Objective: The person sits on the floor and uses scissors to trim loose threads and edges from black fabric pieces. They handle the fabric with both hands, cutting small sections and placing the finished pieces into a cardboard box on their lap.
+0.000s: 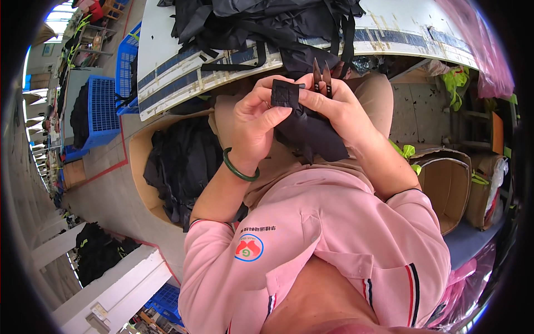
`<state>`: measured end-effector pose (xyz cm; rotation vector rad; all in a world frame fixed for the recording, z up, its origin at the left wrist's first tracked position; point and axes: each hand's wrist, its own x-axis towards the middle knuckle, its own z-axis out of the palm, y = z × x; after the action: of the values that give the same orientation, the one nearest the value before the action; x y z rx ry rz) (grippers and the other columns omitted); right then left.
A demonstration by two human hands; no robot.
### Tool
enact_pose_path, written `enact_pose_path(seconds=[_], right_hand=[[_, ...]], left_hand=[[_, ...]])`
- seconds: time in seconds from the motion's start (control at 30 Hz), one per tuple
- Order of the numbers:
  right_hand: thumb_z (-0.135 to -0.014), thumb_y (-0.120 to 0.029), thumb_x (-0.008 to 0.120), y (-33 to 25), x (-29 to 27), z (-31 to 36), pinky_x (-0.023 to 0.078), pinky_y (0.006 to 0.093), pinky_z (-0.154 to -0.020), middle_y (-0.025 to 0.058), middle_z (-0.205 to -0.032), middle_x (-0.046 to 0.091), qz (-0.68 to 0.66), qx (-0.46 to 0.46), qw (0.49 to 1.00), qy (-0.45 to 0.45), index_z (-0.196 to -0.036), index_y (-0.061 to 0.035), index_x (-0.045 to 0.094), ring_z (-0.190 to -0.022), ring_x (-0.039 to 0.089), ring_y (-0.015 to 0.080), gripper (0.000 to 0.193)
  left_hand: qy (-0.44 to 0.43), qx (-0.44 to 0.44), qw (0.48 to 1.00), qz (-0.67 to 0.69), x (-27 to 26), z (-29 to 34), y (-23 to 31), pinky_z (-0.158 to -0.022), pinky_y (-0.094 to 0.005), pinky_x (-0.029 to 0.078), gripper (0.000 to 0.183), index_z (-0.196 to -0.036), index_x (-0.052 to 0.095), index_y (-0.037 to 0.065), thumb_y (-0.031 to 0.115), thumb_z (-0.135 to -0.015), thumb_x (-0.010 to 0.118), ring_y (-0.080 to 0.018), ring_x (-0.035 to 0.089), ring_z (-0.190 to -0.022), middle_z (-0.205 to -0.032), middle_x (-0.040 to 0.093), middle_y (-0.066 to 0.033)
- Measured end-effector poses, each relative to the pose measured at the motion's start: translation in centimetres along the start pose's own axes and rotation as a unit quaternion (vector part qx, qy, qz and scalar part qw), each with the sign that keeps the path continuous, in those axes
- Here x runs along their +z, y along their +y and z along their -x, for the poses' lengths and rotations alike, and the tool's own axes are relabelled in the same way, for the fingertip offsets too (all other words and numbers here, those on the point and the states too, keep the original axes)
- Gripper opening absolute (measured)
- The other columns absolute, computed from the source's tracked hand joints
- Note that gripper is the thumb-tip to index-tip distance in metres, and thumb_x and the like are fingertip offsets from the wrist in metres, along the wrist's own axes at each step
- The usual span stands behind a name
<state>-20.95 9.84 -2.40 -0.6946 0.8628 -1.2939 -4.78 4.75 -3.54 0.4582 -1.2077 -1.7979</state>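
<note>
Above my lap, my left hand [255,114] is closed, pinching a black strap end [285,94] between thumb and fingers. A square of stitching shows on that strap. Below it hangs the rest of a black fabric piece [317,136]. My right hand [340,106] also pinches the piece with its thumb, and dark thread snips [322,79] are held in the same hand, blades pointing up and apart. Part of the fabric is covered by my right fingers. On my left wrist sits a dark green bangle [240,170].
A heap of black fabric and straps [250,28] lies on the worn white table [389,42] ahead. By my left leg stands a cardboard box [140,158] of black pieces. Blue crates [104,111] are farther left; an open carton [445,183] stands at right.
</note>
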Motion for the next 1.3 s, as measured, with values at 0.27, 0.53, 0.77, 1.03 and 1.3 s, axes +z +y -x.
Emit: enact_pose_path(seconds=[0.27,0.53,0.77,1.03,1.3], right_hand=[[-0.081,-0.015,0.069,-0.2,-1.5,-0.8,0.026,0.0169,-0.046,-0.0088,-0.065,0.048,-0.054,0.158,0.983,-0.072,-0.094,-0.0011,0.062,-0.052,0.035,-0.0008,0.020],[-0.089,-0.022,0.062,-1.1,-2.0,-1.1,0.039,0.0174,-0.065,-0.0016,-0.083,0.054,0.368,-0.189,0.908,0.062,-0.103,0.0013,0.059,-0.075,0.046,0.0033,0.028],[-0.088,-0.031,0.064,-1.1,-0.2,2.3,0.041,0.0236,-0.055,0.0013,-0.068,0.052,0.248,-0.083,0.965,-0.032,-0.088,-0.0008,0.056,-0.063,0.047,0.0073,0.031],[-0.088,-0.037,0.063,1.1,0.5,1.9,0.032,0.0222,-0.044,-0.0042,-0.057,0.044,0.170,0.019,0.985,-0.035,-0.079,-0.0019,0.056,-0.051,0.040,0.0034,0.037],[-0.084,-0.036,0.068,1.2,0.6,1.4,0.034,0.0290,-0.046,0.0043,-0.056,0.041,0.322,-0.101,0.941,0.008,-0.078,0.0014,0.055,-0.053,0.036,0.0106,0.040]], left_hand=[[-0.115,0.041,0.990,-0.070,-1.0,-0.2,0.5,-0.092,-0.0342,0.046,0.015,-0.083,0.059,-0.002,-0.010,-0.072,0.064,-0.0221,0.060,-0.100,-0.105,0.062,-0.0175],[0.017,0.099,0.982,-0.159,-1.0,0.2,0.0,-0.084,-0.0302,0.046,0.015,-0.082,0.059,-0.003,-0.006,-0.067,0.062,-0.0185,0.060,-0.086,-0.093,0.063,-0.0137],[0.076,0.153,0.970,-0.171,-1.0,0.0,-1.1,-0.085,-0.0272,0.047,0.016,-0.092,0.060,-0.005,-0.013,-0.078,0.062,-0.0160,0.060,-0.094,-0.102,0.060,-0.0115],[0.080,0.180,0.964,-0.177,-1.1,0.3,-2.0,-0.084,-0.0272,0.047,0.018,-0.094,0.060,-0.005,-0.011,-0.078,0.064,-0.0155,0.060,-0.094,-0.104,0.060,-0.0116],[0.063,0.169,0.958,-0.223,-1.6,1.0,-2.8,-0.077,-0.0251,0.047,0.018,-0.090,0.062,-0.003,-0.008,-0.075,0.069,-0.0160,0.060,-0.090,-0.104,0.061,-0.0152]])
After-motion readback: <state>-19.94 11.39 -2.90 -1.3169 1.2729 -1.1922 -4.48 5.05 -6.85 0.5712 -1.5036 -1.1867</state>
